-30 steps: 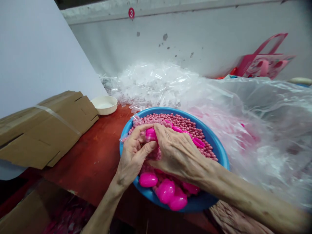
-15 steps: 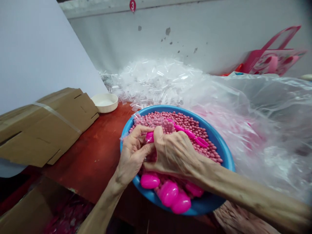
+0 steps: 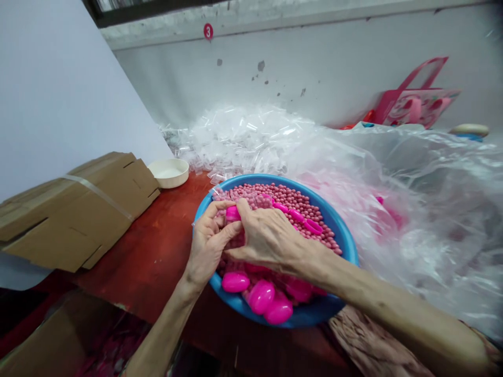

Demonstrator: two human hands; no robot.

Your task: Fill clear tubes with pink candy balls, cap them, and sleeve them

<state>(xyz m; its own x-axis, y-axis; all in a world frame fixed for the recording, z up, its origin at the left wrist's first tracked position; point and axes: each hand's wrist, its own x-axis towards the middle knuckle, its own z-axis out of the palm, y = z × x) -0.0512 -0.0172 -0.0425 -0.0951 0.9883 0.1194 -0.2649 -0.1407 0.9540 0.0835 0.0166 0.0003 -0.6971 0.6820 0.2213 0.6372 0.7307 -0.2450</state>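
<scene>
Over a blue basin [image 3: 351, 242], my left hand [image 3: 205, 245] and my right hand [image 3: 271, 236] meet, fingers closed on a glossy pink plastic egg [image 3: 232, 213]. Only a bit of this egg shows between the fingertips, so I cannot tell whether it is whole. Beneath them the basin holds many small round pink beads [image 3: 293, 199]. A bright pink spoon-like scoop [image 3: 313, 226] rests on the beads. Several more pink eggs [image 3: 261, 297] sit at the basin's near side. Clear plastic pieces [image 3: 222, 192] lie at its far left edge.
A red tabletop [image 3: 165, 246] carries flattened cardboard [image 3: 106, 209] and a shallow white dish [image 3: 170, 173] on the left. Behind the basin is a heap of clear plastic pieces [image 3: 243, 136]. Large clear plastic bags [image 3: 432, 209] spread right. A pink bag [image 3: 412, 104] stands by the wall.
The view has shifted, so the basin and hands appear slightly further left. Both hands keep their hold on the pink egg, and the right hand's fingers have moved slightly around it.
</scene>
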